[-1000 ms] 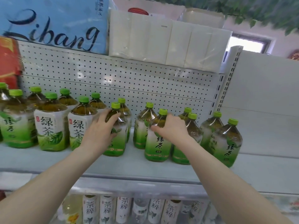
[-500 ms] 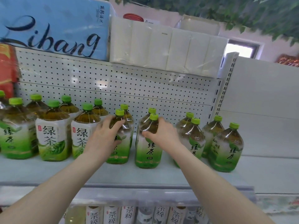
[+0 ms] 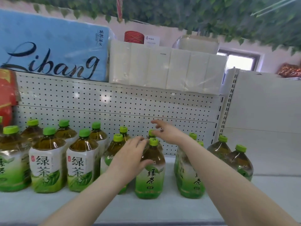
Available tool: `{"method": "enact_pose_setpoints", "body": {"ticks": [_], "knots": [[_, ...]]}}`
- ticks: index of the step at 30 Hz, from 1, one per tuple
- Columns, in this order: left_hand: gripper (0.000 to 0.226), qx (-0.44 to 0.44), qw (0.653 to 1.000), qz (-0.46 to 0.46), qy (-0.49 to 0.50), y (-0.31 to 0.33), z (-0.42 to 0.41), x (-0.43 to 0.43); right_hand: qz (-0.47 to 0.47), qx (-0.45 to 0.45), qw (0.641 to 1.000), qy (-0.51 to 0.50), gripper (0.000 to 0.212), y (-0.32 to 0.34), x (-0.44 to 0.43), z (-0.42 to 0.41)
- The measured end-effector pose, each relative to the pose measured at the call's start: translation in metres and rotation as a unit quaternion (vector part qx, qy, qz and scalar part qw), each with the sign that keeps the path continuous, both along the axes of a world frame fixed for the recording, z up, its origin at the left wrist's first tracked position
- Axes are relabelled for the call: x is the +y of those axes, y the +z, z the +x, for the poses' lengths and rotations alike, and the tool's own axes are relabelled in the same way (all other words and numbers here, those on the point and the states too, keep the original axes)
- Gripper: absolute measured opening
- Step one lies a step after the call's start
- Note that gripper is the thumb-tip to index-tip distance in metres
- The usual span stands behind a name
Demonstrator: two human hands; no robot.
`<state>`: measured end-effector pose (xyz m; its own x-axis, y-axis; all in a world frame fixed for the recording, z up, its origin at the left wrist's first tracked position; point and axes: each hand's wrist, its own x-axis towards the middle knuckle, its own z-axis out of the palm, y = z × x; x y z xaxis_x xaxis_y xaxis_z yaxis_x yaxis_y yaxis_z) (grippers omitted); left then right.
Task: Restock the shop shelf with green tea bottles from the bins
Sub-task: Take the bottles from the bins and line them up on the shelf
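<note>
Head view, single frame. Step in hand, as we judge it: facing up the green tea bottles that stand on the shelf [image 3: 162,207], not fetching from the bins, which are out of view.

Left hand [image 3: 130,158], centre of frame, grasps the front bottle [image 3: 151,176] at its shoulder. The thumb lies across the front and the fingers reach round toward the neck, though blur softens the fingertips. That bottle stands upright, label facing us, near the shelf's front edge. It sits between a labelled row [image 3: 47,162] at lower left and a second group [image 3: 190,180] at lower right.

Right hand [image 3: 167,132], just above centre, is released, fingers loosely spread, holding nothing. It hovers by the cap of the rear bottle [image 3: 151,132] directly behind. We cannot tell whether a fingertip touches that cap.

Next move, in our judgement: the right hand takes the rear bottle's neck, or goes for fresh stock. The gap to the right of the front bottle wants closing, and bare shelf lies at far right. Risk: nudging the close neighbours.
</note>
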<state>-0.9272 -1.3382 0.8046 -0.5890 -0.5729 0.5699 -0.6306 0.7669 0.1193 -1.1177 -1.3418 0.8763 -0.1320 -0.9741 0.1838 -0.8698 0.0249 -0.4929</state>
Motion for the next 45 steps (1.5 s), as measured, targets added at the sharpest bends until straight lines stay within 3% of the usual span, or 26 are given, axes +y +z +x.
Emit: {"method": "enact_pose_setpoints", "body": {"ticks": [3,6,13,16,23,28,31,35,38,45], "knots": [[0.09,-0.041,0.997,0.066,0.011,-0.001,-0.006,0.0,0.055,-0.036,0.998,0.003,0.047,-0.015,-0.017,0.001],[0.097,-0.068,0.993,0.098,0.024,-0.006,-0.011,-0.002,0.025,0.04,0.999,0.008,0.036,-0.02,-0.019,-0.005],[0.09,-0.024,0.989,0.148,-0.004,-0.006,-0.016,-0.009,0.033,0.105,0.994,-0.02,0.037,-0.009,-0.011,-0.028],[0.089,-0.015,0.989,0.149,-0.016,-0.009,-0.022,-0.007,0.025,0.093,0.995,-0.032,0.038,-0.009,-0.007,-0.034],[0.083,-0.007,0.993,0.118,-0.006,-0.01,-0.025,0.002,0.019,0.063,0.998,-0.013,0.044,-0.013,0.009,-0.034],[0.083,0.025,0.999,-0.028,0.027,-0.009,0.002,-0.002,-0.114,-0.013,0.992,-0.047,0.038,-0.019,0.035,-0.017],[0.076,0.074,0.992,-0.065,0.081,-0.01,0.025,-0.007,-0.186,0.047,0.977,-0.097,0.049,-0.021,0.054,0.0],[0.082,0.073,0.986,-0.058,0.137,-0.021,0.042,-0.007,-0.073,0.096,0.988,-0.099,0.087,-0.05,0.066,0.033],[0.097,0.042,0.988,-0.001,0.149,-0.028,0.043,-0.005,-0.087,0.084,0.986,-0.115,0.107,-0.069,0.061,0.041],[0.102,0.021,0.989,0.007,0.144,-0.032,0.043,-0.001,-0.081,0.067,0.989,-0.103,0.096,-0.062,0.067,0.033]]}}
